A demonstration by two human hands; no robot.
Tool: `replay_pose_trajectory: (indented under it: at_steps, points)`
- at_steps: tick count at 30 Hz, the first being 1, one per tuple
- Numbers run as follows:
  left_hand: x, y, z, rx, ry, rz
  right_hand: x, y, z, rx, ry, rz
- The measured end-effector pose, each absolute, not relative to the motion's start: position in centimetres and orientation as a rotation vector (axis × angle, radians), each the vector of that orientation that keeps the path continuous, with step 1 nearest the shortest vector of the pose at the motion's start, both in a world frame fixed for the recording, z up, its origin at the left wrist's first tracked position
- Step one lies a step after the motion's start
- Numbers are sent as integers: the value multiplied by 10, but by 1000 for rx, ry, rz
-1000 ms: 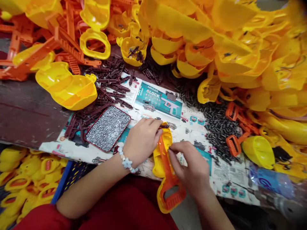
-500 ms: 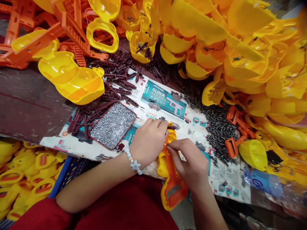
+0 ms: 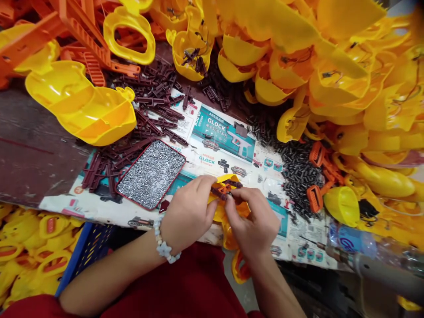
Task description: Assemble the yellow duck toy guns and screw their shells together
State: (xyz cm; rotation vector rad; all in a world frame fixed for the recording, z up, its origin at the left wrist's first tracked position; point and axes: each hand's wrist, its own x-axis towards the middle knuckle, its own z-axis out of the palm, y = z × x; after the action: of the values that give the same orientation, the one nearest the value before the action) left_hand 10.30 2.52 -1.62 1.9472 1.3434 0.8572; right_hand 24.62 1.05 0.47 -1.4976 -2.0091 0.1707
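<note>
My left hand (image 3: 194, 212), with a beaded bracelet at its wrist, is closed on a dark maroon plastic part (image 3: 221, 191) at the top end of a yellow and orange toy piece (image 3: 232, 229). Thumb and forefinger of my right hand (image 3: 253, 216) pinch at the right side of that same end; whatever is between their tips is too small to make out. The toy piece hangs past the table's front edge, its orange and yellow handle (image 3: 241, 267) lowest. Left of my hands lies a red-rimmed tray (image 3: 152, 174) of small silver pins.
Maroon parts (image 3: 159, 97) lie behind the tray. Black cylinders (image 3: 300, 176) are heaped at right. Yellow shells (image 3: 347, 88) pile up at the back right, an open yellow shell (image 3: 82, 104) at left. A grey tool (image 3: 380, 274) is at lower right, a blue crate (image 3: 77, 256) at lower left.
The handle of the toy piece has swung lower and away beneath my right hand. A maroon part now shows across its top end between my fingertips. The grey tool has come into view.
</note>
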Motion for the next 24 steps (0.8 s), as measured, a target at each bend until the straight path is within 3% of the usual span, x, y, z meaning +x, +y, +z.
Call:
replay_pose_trajectory:
  at_steps: [12, 24]
  points:
    - [98, 28, -9, 2115, 1312, 725, 232, 10, 2, -1542, -2055, -124]
    - [94, 28, -14, 1909, 1238, 797, 242, 9, 19, -1447, -2040, -41]
